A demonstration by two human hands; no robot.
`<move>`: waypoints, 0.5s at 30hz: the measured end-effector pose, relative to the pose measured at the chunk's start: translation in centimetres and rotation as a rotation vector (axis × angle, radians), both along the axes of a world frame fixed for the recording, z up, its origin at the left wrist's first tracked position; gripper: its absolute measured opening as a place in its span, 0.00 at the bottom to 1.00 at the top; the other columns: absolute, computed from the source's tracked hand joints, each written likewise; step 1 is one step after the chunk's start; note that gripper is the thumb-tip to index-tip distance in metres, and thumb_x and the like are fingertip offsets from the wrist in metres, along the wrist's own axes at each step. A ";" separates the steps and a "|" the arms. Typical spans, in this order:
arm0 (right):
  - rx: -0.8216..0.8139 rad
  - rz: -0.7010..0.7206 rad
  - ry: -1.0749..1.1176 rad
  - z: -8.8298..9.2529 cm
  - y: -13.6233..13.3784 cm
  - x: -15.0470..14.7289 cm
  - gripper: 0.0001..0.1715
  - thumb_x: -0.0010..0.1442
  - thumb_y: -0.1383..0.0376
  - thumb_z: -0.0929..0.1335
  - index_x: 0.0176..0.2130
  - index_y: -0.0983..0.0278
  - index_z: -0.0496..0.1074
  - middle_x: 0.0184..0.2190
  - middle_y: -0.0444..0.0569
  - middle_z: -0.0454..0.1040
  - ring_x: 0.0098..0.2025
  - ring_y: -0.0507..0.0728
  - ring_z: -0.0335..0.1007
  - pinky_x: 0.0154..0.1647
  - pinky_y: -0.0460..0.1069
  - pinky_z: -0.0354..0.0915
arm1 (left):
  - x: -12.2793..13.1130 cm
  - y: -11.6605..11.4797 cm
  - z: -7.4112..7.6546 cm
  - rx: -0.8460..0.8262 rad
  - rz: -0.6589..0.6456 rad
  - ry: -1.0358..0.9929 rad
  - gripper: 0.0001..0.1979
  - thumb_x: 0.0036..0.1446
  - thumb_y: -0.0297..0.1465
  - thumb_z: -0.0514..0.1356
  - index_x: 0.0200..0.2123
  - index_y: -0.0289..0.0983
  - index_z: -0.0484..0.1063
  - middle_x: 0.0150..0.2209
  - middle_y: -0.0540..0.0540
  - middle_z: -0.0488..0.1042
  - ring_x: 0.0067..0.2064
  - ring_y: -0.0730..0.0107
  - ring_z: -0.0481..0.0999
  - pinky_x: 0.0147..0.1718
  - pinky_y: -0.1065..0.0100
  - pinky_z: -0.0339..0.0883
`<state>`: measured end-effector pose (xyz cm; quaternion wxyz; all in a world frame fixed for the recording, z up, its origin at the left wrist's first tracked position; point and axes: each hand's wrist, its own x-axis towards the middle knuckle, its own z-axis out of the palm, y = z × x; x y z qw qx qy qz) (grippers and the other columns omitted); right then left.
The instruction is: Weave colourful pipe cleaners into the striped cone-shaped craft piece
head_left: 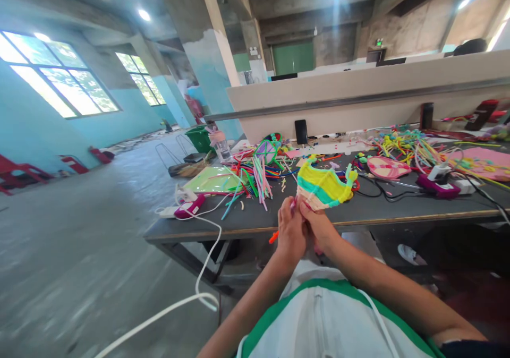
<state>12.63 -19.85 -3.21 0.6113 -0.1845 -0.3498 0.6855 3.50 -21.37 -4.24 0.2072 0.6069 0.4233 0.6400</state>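
Observation:
My left hand (290,230) and my right hand (319,225) are pressed together at the near edge of the dark table (255,220). Both pinch the lower point of a fan-shaped piece woven from fuzzy pipe cleaners (323,185), striped yellow, teal and pale pink. The piece stands upright above my fingers. A pink strand shows between my fingertips. An orange pipe cleaner end (273,236) sticks out under my left hand.
Loose coloured pipe cleaners (255,175) lie in piles across the table. A magenta glue gun (190,207) with a white cord sits at the left end, another (437,184) at the right. A pink woven piece (387,168) and a green sheet (213,180) lie behind.

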 end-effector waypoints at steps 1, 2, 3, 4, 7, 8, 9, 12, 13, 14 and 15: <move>0.016 0.003 0.030 0.0 0.3 0.4 0.21 0.53 0.61 0.73 0.48 0.58 0.73 0.49 0.44 0.77 0.50 0.55 0.73 0.55 0.50 0.66 | 0.1 -0.2 -0.3 0.015 -0.023 0.054 0.32 0.47 0.20 0.63 0.57 0.43 0.68 0.60 0.40 0.60 0.63 0.51 0.58 0.62 0.55 0.51; 0.032 0.027 0.042 -0.1 0.7 0.9 0.22 0.52 0.62 0.74 0.48 0.58 0.73 0.49 0.45 0.77 0.49 0.56 0.74 0.54 0.50 0.67 | 0.0 -0.4 -0.6 0.027 -0.044 0.095 0.36 0.46 0.19 0.62 0.60 0.43 0.64 0.62 0.39 0.57 0.62 0.51 0.59 0.61 0.54 0.53; 0.036 0.054 0.043 -0.1 1.2 1.6 0.22 0.52 0.61 0.74 0.48 0.59 0.73 0.48 0.47 0.78 0.46 0.56 0.76 0.51 0.51 0.69 | -0.1 -0.6 -0.9 0.032 -0.058 0.116 0.39 0.47 0.19 0.62 0.63 0.44 0.60 0.63 0.38 0.53 0.61 0.53 0.61 0.59 0.55 0.56; 0.027 0.099 0.030 -0.2 1.6 2.4 0.22 0.53 0.61 0.73 0.48 0.60 0.73 0.46 0.48 0.78 0.44 0.57 0.77 0.49 0.52 0.70 | -0.3 -0.8 -1.1 0.031 -0.059 0.117 0.40 0.48 0.20 0.62 0.64 0.44 0.57 0.64 0.38 0.52 0.59 0.55 0.63 0.58 0.56 0.59; 0.003 0.186 0.010 -0.7 2.2 4.4 0.23 0.54 0.61 0.73 0.50 0.61 0.71 0.45 0.52 0.79 0.42 0.60 0.78 0.43 0.55 0.73 | -1.0 -1.3 -1.5 -0.035 -0.028 0.053 0.34 0.53 0.24 0.61 0.63 0.44 0.58 0.62 0.38 0.56 0.54 0.61 0.68 0.52 0.60 0.65; 0.000 0.201 0.008 -0.8 2.3 4.8 0.23 0.54 0.61 0.72 0.50 0.61 0.71 0.46 0.53 0.79 0.43 0.61 0.78 0.42 0.55 0.73 | -1.2 -1.3 -1.5 -0.077 -0.027 0.012 0.31 0.54 0.25 0.61 0.61 0.43 0.61 0.60 0.38 0.59 0.52 0.63 0.70 0.51 0.62 0.66; -0.002 0.212 0.007 -0.9 2.2 5.0 0.23 0.55 0.61 0.72 0.50 0.62 0.71 0.46 0.53 0.78 0.43 0.61 0.78 0.42 0.55 0.73 | -1.3 -1.3 -1.6 -0.127 -0.039 -0.033 0.28 0.55 0.27 0.61 0.59 0.42 0.64 0.58 0.39 0.62 0.50 0.64 0.71 0.49 0.63 0.67; -0.014 0.225 0.011 -1.2 2.0 5.2 0.22 0.55 0.61 0.72 0.49 0.63 0.71 0.46 0.55 0.78 0.43 0.61 0.78 0.42 0.55 0.73 | -1.2 -1.1 -1.7 -0.281 -0.186 -0.161 0.17 0.57 0.32 0.60 0.50 0.38 0.70 0.48 0.40 0.72 0.45 0.66 0.74 0.46 0.66 0.68; -0.017 0.223 0.015 -1.2 1.9 5.1 0.22 0.54 0.61 0.72 0.48 0.63 0.71 0.46 0.55 0.79 0.43 0.61 0.78 0.43 0.55 0.73 | -1.0 -1.0 -1.8 -0.322 -0.241 -0.192 0.15 0.57 0.33 0.61 0.47 0.37 0.71 0.44 0.41 0.74 0.43 0.67 0.75 0.43 0.67 0.70; -0.021 0.220 0.018 -1.2 1.9 5.0 0.22 0.54 0.61 0.73 0.48 0.64 0.72 0.45 0.55 0.79 0.43 0.61 0.78 0.43 0.55 0.73 | -0.8 -0.9 -1.9 -0.356 -0.279 -0.218 0.14 0.57 0.35 0.61 0.45 0.36 0.71 0.41 0.42 0.75 0.39 0.67 0.76 0.40 0.68 0.71; -0.024 0.218 0.020 -1.3 1.8 4.9 0.22 0.53 0.62 0.73 0.48 0.64 0.72 0.44 0.55 0.79 0.43 0.61 0.78 0.43 0.54 0.73 | -0.7 -0.9 -2.0 -0.382 -0.292 -0.239 0.15 0.55 0.36 0.62 0.44 0.37 0.70 0.38 0.43 0.75 0.35 0.68 0.76 0.35 0.69 0.71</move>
